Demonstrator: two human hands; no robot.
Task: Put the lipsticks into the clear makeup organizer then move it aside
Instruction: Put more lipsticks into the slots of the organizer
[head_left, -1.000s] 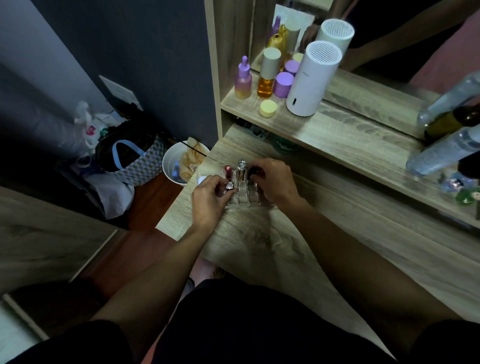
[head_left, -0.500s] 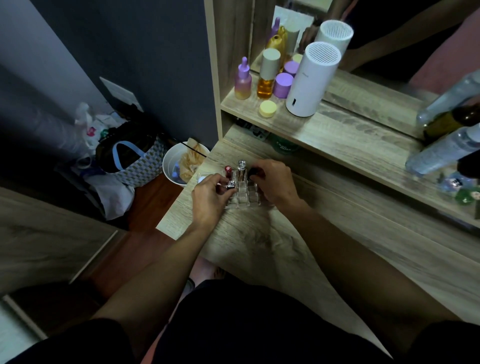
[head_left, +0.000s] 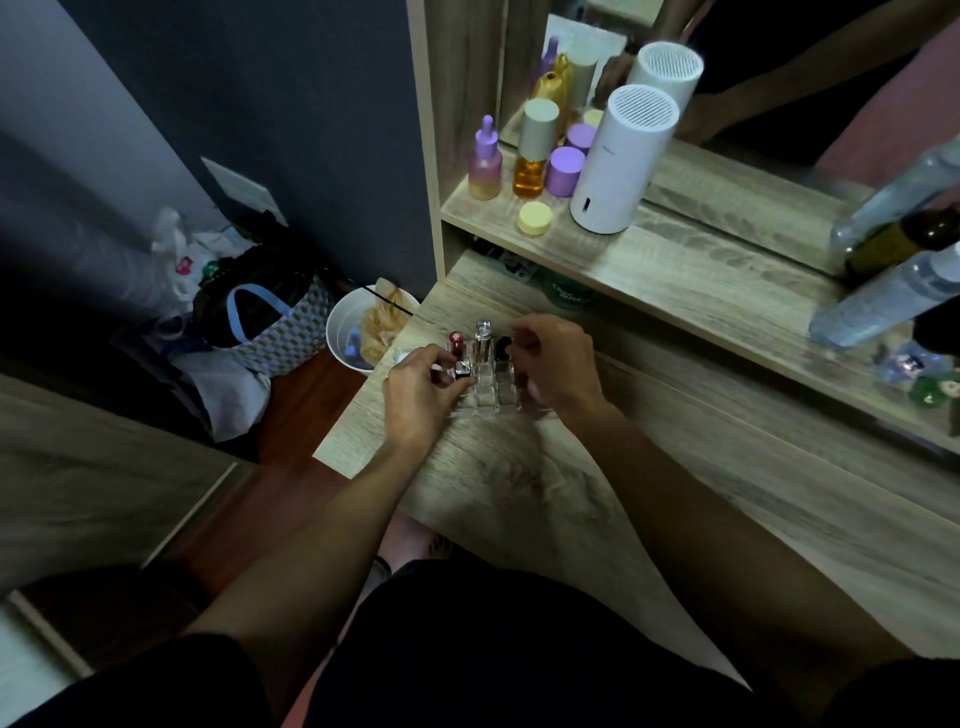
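Note:
The clear makeup organizer (head_left: 488, 387) stands on the wooden desk (head_left: 519, 483) near its left end. In its back row stand a red lipstick (head_left: 456, 342), a clear silver-capped lipstick (head_left: 483, 336) and a black lipstick (head_left: 503, 347). My left hand (head_left: 418, 397) pinches a square silver-topped lipstick (head_left: 463, 369) at the organizer's front-left slots. My right hand (head_left: 558, 364) hovers at the organizer's right side, fingers loosely curled just beside the black lipstick, with nothing seen in them.
A shelf (head_left: 675, 270) above the desk carries a white cylinder device (head_left: 618, 161), purple and amber bottles (head_left: 530, 156), a yellow jar (head_left: 534, 218) and, at right, clear bottles (head_left: 883, 296). A white bin (head_left: 348, 332) and bags (head_left: 260, 322) sit left of the desk edge.
My right hand has lifted off the black lipstick and shifted slightly right, uncovering its top. My left hand still works the silver-topped lipstick at the front-left slots.

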